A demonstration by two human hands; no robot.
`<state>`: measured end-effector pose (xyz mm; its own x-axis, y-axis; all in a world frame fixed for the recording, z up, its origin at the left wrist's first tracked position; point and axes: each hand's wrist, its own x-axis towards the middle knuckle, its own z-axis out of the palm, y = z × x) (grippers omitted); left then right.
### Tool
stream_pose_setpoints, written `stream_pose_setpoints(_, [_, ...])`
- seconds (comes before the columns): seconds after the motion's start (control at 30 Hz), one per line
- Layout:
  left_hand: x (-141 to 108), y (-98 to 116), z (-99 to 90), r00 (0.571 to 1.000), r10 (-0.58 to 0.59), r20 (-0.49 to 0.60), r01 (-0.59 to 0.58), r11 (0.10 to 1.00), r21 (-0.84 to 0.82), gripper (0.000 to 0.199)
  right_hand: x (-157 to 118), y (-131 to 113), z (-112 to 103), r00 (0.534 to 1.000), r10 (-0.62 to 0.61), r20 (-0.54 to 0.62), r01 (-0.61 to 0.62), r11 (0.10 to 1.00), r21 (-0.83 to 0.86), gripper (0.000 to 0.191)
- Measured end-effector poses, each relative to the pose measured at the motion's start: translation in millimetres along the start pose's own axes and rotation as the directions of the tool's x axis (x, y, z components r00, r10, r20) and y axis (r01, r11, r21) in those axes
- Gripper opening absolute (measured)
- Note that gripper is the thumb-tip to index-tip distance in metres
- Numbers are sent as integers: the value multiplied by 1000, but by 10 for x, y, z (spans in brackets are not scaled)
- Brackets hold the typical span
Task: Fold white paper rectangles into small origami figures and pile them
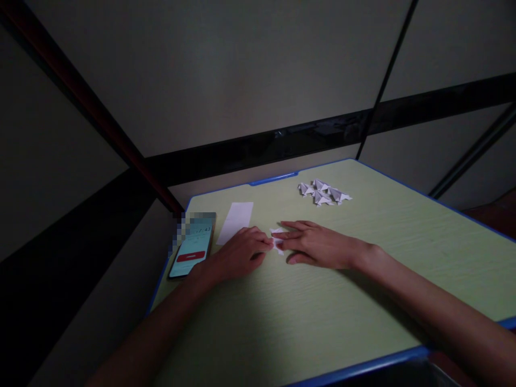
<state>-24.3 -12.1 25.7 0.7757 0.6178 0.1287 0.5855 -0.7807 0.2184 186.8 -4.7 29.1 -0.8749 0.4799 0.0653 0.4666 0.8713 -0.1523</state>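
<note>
A small piece of folded white paper (277, 243) lies on the table between my two hands, partly covered by fingers. My left hand (245, 250) is closed, its fingers curled and the tips of thumb and forefinger at the paper's left edge. Over the right side of the paper, my right hand (312, 244) is spread palm down, with some fingertips pressing on the paper and the others resting on the table. Several folded paper figures with pointed ends (322, 196) sit grouped farther back on the right.
A flat white paper strip (236, 221) lies behind my left hand. Left of it is a phone (193, 250) with a lit screen and a red button, near my left wrist. The light green table (403, 242) has a blue rim, and a panelled wall (250, 80) rises behind it.
</note>
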Motion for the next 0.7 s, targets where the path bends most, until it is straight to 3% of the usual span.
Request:
stream_pose_setpoints(0.23, [-93, 16, -83, 996, 1, 92, 0, 1000, -15, 37, 10, 34, -6, 995, 90, 40, -93, 993, 71, 35])
stream_pose_setpoints(0.37, [-158, 61, -129, 986, -69, 153, 66, 997, 26, 48, 8, 21, -15, 995, 87, 46, -90, 993, 80, 34])
stream_pose_setpoints(0.5, [-162, 78, -122, 987, -103, 121, 100, 994, 33, 47, 1, 42, -3, 998, 56, 36, -59, 993, 97, 37])
stream_pose_setpoints(0.7, [-103, 37, -48, 995, 3, 99, -3, 1000, -2, 38, 17, 134, 24, 1000, 17, 14, -19, 989, 144, 35])
